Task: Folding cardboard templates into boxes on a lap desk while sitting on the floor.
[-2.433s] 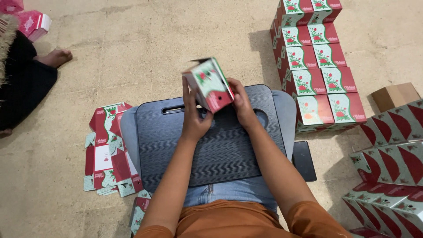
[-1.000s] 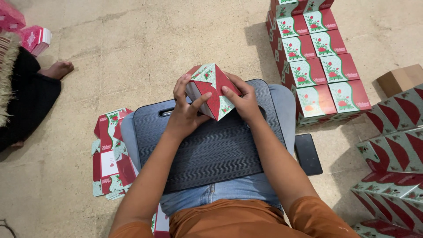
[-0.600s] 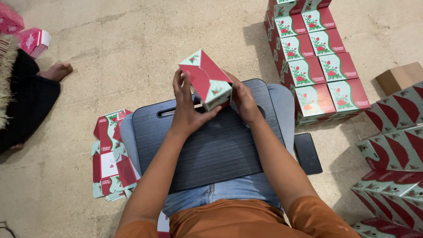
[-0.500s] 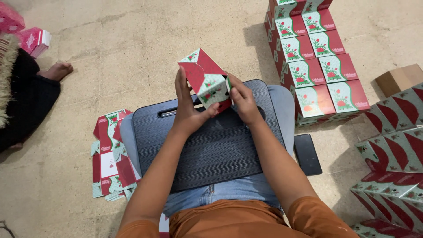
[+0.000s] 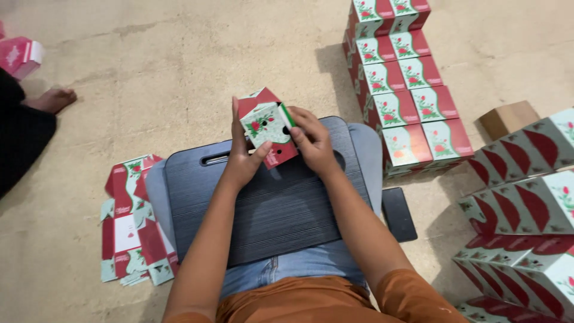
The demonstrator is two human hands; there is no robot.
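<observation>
Two hands, left hand and right hand, are clasping a light, crushable box above the lap board, fingers closed on its sides; gripping its edges looks safest.

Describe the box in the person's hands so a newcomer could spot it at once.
Find the dark lap board in the middle. Above its far edge, the left hand and right hand grip one small red-and-green flowered box. Unlike the stacked boxes at right, it is held up and tilted.

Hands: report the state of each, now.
Left hand: closed on the red and green carton, thumb across its front.
Right hand: gripping the same carton from its right side.
</observation>
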